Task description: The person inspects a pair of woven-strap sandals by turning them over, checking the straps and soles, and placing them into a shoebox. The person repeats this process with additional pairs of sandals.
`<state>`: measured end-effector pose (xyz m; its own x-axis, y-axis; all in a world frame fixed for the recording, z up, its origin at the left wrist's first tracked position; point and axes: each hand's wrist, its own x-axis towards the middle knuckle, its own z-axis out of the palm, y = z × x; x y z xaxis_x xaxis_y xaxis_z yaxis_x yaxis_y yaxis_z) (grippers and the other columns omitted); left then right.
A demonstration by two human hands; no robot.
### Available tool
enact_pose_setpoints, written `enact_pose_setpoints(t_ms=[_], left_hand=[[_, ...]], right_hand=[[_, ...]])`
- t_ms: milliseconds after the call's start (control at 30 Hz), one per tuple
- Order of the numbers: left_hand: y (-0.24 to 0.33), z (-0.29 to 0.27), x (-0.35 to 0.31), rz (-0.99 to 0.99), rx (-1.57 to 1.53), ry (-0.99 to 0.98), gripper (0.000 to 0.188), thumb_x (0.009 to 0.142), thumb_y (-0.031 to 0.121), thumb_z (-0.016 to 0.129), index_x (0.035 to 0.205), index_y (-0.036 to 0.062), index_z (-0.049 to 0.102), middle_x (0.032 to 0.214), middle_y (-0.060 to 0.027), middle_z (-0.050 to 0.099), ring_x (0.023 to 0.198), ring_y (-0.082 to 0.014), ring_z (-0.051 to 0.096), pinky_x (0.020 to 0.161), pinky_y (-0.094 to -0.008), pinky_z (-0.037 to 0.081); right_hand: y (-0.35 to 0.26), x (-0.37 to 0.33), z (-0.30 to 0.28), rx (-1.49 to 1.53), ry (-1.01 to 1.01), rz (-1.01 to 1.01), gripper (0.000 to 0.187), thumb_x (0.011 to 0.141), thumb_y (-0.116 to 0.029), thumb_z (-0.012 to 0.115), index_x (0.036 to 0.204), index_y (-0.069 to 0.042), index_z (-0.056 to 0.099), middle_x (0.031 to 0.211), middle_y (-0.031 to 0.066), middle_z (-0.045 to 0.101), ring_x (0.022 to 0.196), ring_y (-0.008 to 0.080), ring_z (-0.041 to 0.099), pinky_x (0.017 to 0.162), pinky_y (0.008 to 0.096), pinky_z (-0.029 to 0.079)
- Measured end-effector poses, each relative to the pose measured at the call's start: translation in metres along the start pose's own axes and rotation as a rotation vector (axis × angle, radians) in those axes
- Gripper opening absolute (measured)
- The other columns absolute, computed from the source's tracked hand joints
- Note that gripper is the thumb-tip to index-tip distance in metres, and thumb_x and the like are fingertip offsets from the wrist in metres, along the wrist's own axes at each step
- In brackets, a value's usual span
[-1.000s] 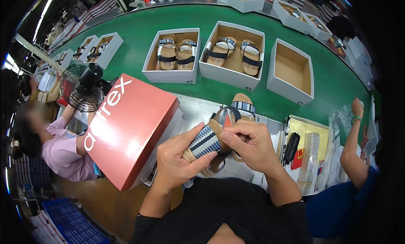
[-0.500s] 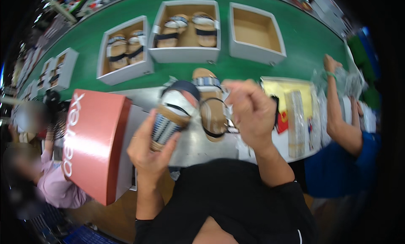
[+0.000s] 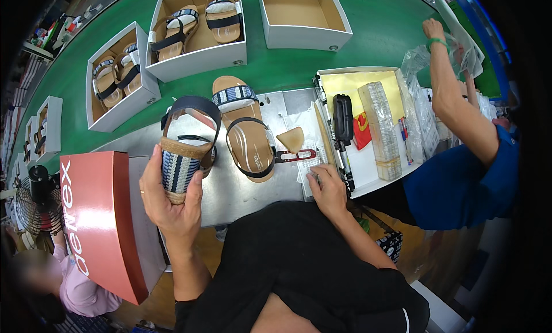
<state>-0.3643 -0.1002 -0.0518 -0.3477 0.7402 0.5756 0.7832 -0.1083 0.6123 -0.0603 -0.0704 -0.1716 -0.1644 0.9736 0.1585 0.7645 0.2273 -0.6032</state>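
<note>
My left hand (image 3: 172, 203) grips a sandal (image 3: 183, 163) by its front part, lifted over the metal bench. The sandal has a blue-and-white woven band, white stuffing inside and a dark ankle strap. Its mate, another sandal (image 3: 248, 140), lies sole down on the bench, toe away from me. My right hand (image 3: 329, 189) rests at the bench's near edge on white paper, fingers loosely bent and apart, with nothing visible in them. Just beyond its fingertips lie a small red-and-black tool (image 3: 298, 155) and a tan wedge-shaped piece (image 3: 291, 140).
Open white boxes with sandals (image 3: 195, 62) stand on the green surface, beside an empty box (image 3: 307, 22). A red-lidded shoebox (image 3: 100, 212) is at my left. On the right, a tray (image 3: 376, 186) holds pens, a black case and a wrapped stack. A co-worker's arm (image 3: 451, 97) reaches past it.
My right hand has come down from beside the lying sandal to the bench's near edge. My left hand still holds its sandal. The view has shifted, moving the boxes up and left in the picture.
</note>
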Motion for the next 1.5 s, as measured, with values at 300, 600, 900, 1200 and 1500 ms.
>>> enact_pose_setpoints(t_ms=[300,600,900,1200,1500], left_hand=[[0.0,-0.003,0.0,-0.002,0.003,0.001,0.067,0.076,0.013,0.082,0.135,-0.0031,0.054,0.124,-0.0176,0.064,0.104,-0.0312,0.06,0.092,-0.0389,0.045],[0.0,-0.006,0.001,-0.008,0.002,0.01,0.067,0.076,0.015,0.082,0.135,-0.0029,0.054,0.124,-0.0171,0.064,0.104,-0.0308,0.06,0.093,-0.0384,0.044],[0.006,-0.012,0.004,0.037,0.057,0.004,0.065,0.075,0.013,0.083,0.132,-0.0037,0.056,0.122,-0.019,0.064,0.103,-0.0331,0.061,0.091,-0.0406,0.047],[0.004,-0.024,0.011,0.058,0.054,-0.026,0.068,0.072,0.017,0.084,0.132,-0.0009,0.057,0.122,-0.0181,0.065,0.101,-0.0324,0.064,0.086,-0.0393,0.048],[0.007,-0.049,0.011,-0.011,-0.067,-0.02,0.063,0.071,0.013,0.085,0.127,-0.0039,0.062,0.098,-0.0168,0.069,0.083,-0.0274,0.064,0.075,-0.0357,0.051]], right_hand=[[-0.004,0.007,0.014,-0.162,0.073,0.029,0.022,0.088,-0.026,0.073,0.103,-0.01,0.072,0.1,0.0065,0.063,0.077,0.0311,0.067,0.064,0.0415,0.053],[-0.007,0.008,0.012,-0.074,0.085,0.105,0.019,0.087,-0.022,0.073,0.101,-0.009,0.072,0.096,0.0081,0.064,0.08,0.0309,0.066,0.067,0.0401,0.051],[-0.01,0.02,0.013,0.047,0.004,0.21,0.013,0.085,-0.016,0.073,0.093,-0.007,0.07,0.093,0.0103,0.064,0.081,0.0329,0.064,0.07,0.0416,0.05],[-0.074,0.043,0.0,0.662,-0.116,0.144,0.011,0.097,-0.009,0.064,0.101,0.0,0.062,0.08,0.002,0.064,0.068,0.0062,0.058,0.058,0.0232,0.046],[-0.137,0.104,-0.07,0.879,-0.266,0.075,0.019,0.099,-0.016,0.06,0.112,-0.002,0.063,0.096,0.0043,0.067,0.079,0.0067,0.063,0.061,0.02,0.048]])
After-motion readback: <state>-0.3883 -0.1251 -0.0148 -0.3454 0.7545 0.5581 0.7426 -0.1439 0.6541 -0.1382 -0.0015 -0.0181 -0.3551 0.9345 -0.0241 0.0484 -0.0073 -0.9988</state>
